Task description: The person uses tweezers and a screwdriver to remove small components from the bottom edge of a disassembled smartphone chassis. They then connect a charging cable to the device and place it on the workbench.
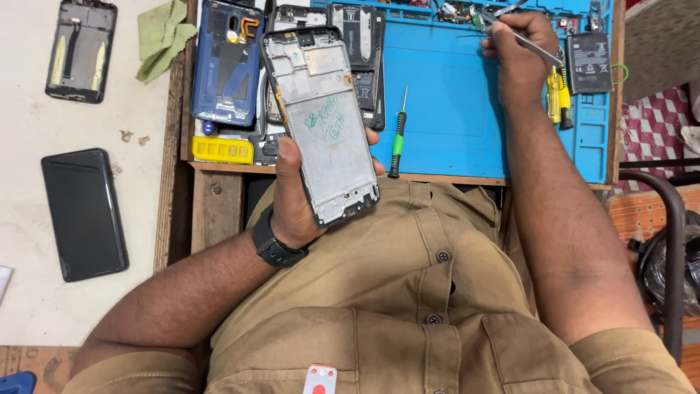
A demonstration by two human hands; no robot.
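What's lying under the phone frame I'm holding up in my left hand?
Behind the phone frame, held in the left hand, parts of other opened phones show: a blue one to its left, a black one to its right. Whatever lies directly beneath the frame is covered.

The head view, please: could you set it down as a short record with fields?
Left hand: holds a stripped phone frame, tilted, with green marker scribble
Right hand: grips metal tweezers at the far edge of the blue mat
On the mat: green screwdriver, yellow screwdriver, black battery
Left of the frame: blue phone back, yellow strip
Side counter: black phone, green cloth
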